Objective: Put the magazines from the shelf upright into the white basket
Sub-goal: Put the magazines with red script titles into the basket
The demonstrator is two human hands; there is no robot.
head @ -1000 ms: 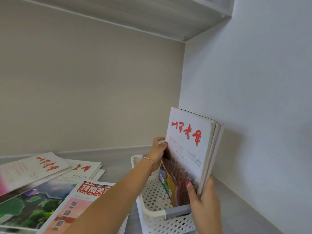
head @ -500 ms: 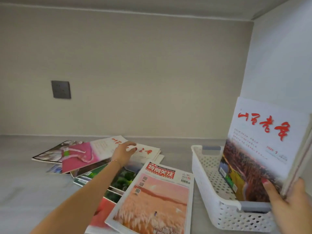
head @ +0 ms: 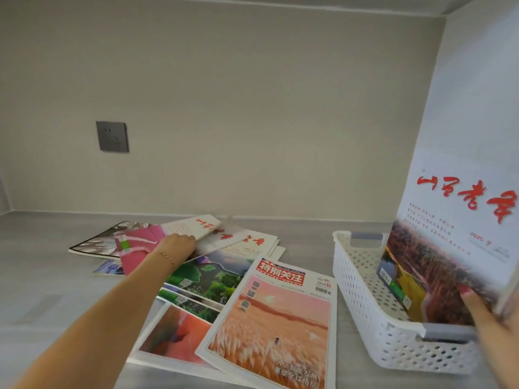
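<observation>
The white perforated basket (head: pixel 362 279) stands on the shelf at the right. Upright inside it is a white magazine with red script (head: pixel 460 234), steadied at its lower edge by my right hand (head: pixel 488 327). Several magazines lie fanned out flat at centre-left. My left hand (head: pixel 177 245) grips the pink-and-white magazine (head: pixel 140 242) on top of the pile, whose far edge looks slightly raised and blurred. In front lies an orange-cover magazine (head: pixel 272 318), with a green-cover one (head: pixel 207 276) behind it.
A grey wall socket (head: pixel 112 136) sits on the back wall at the left. The right side wall rises just behind the basket. Grey shelf surface (head: pixel 42 290) spreads to the left of the pile.
My left hand left the upright magazine, crossed to the flat pile and closed on the pink-and-white magazine. The view swung left; my right hand stays on the upright magazine.
</observation>
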